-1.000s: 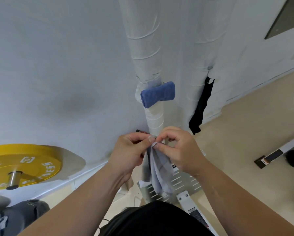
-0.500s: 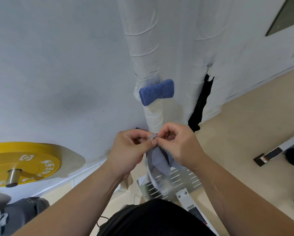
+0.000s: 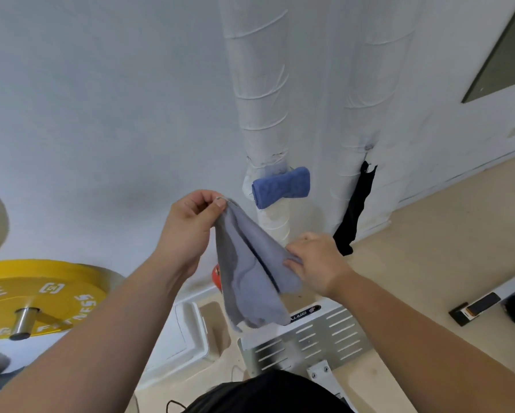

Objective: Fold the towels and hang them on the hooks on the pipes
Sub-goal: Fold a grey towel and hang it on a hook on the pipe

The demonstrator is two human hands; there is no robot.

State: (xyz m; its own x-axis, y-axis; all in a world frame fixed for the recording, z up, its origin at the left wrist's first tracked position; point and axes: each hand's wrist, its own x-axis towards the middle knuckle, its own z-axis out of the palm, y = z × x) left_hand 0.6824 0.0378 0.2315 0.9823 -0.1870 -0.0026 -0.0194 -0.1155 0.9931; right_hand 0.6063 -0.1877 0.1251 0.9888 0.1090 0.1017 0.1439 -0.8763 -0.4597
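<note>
A person stands facing a white wall, and I look down along both bare forearms. The left hand (image 3: 190,231) is raised, its grip closed in a pinch of thumb and forefinger on the top corner of a grey towel (image 3: 250,281). The right hand (image 3: 317,262) is lower and to the side, its grip curled round a side edge of the same cloth and drawing it outward. The towel hangs in the air between the two hands in loose, uneven layers, with its bottom edge dangling free above a slotted metal base plate (image 3: 315,338) on the floor.

Just behind the hands, two white wrapped pipes run up the wall. A folded blue towel (image 3: 280,187) already hangs on the left pipe (image 3: 256,84), and a long black cloth (image 3: 354,213) hangs on the right pipe (image 3: 378,84). The hooks themselves are too small to make out. A yellow weight plate (image 3: 41,293) sits on a bar at the far left.

The step in hand looks like the folding of the grey towel, not yet the hanging. The next move probably calls for matching the edges, making a neat narrow fold, then lifting it to a free hook.
</note>
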